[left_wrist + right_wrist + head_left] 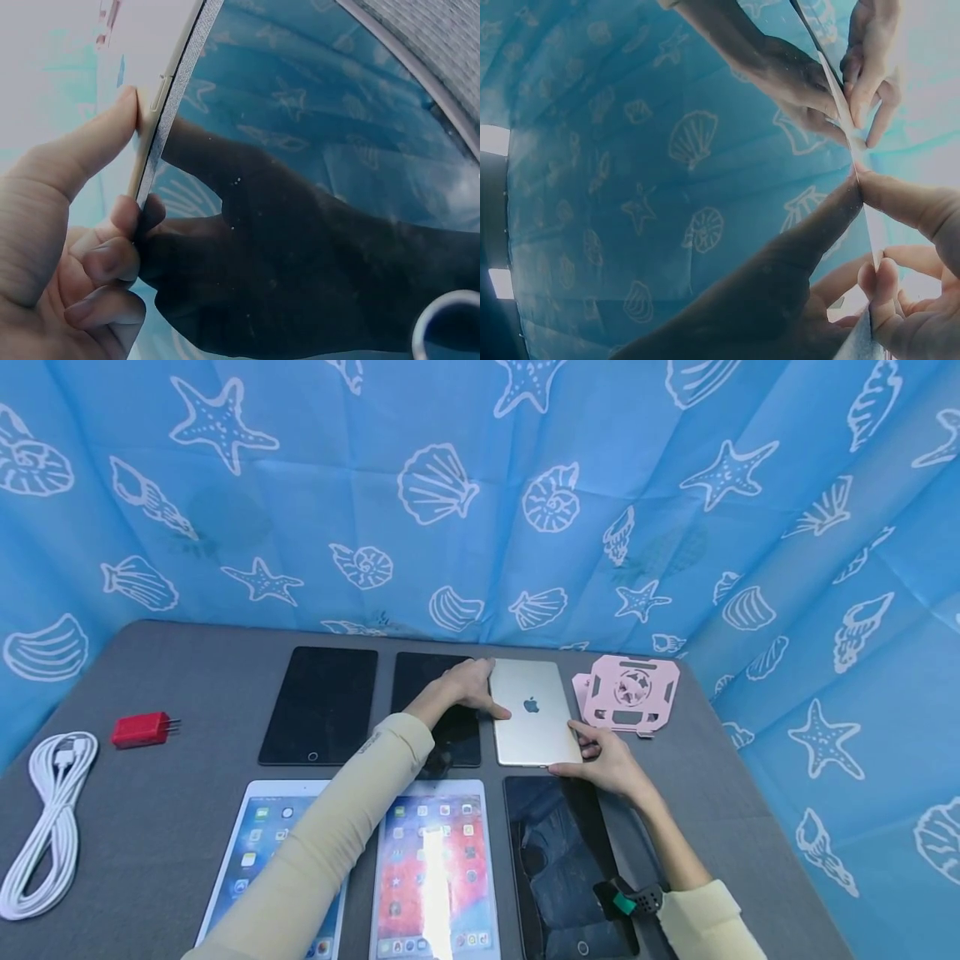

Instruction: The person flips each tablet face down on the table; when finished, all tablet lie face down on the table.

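A silver tablet [534, 727] lies with its back and apple logo up, in the back row of the grey table. My left hand [468, 683] holds its left edge, thumb on the lower side and fingers near the upper corner. At the lower right corner my right hand [603, 760] grips it, thumb along the bottom edge and a finger on the right edge. In the left wrist view my thumb [105, 135] presses the tablet's thin edge beside its buttons, with the other fingers curled below. The right wrist view shows my right thumb [907, 199] on an edge.
Black tablets [318, 706] lie to the left; another [562, 868] lies in front. Two tablets with lit screens [435, 868] lie under and beside my left arm. A pink stand [633, 693] stands right, a red charger [141, 730] and white cable [56, 827] left. A curtain [300, 510] hangs behind.
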The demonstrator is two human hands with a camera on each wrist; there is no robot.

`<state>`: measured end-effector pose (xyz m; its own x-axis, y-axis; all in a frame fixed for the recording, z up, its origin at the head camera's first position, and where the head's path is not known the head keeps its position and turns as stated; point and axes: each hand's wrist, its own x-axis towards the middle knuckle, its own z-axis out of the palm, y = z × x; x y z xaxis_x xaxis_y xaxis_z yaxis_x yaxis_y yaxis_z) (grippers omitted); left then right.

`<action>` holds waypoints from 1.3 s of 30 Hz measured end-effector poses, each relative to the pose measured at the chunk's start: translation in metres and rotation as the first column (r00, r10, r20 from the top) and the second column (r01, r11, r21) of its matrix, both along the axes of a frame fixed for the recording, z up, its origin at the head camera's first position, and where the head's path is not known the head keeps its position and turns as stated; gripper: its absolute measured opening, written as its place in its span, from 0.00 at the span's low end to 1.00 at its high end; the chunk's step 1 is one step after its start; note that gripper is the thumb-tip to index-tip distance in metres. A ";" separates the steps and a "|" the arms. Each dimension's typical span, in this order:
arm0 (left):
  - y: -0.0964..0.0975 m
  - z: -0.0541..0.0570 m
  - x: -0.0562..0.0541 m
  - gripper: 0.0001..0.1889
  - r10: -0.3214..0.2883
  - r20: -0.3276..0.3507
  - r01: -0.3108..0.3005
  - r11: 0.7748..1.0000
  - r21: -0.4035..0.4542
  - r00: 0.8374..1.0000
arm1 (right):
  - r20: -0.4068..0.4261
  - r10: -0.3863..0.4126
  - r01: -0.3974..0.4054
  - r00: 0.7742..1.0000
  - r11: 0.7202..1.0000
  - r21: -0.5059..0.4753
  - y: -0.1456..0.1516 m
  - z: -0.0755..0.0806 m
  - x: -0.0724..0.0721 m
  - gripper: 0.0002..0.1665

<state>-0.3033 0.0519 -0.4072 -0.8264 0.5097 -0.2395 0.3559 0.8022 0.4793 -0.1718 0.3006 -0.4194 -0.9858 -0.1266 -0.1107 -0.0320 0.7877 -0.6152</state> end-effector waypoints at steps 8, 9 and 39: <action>0.000 0.001 0.000 0.56 -0.032 -0.036 0.031 0.999 -0.031 0.999 | 0.001 0.003 -0.003 1.000 1.000 0.003 0.001 0.000 -0.001 0.51; 0.000 0.001 0.000 0.56 -0.034 -0.039 0.033 0.999 -0.035 0.999 | 0.002 0.001 -0.001 1.000 1.000 -0.004 0.000 0.000 -0.001 0.51; -0.051 0.004 -0.005 0.40 -0.163 -0.197 0.185 0.978 0.100 0.967 | -0.078 0.021 -0.025 0.997 0.998 -0.055 -0.055 0.031 0.007 0.38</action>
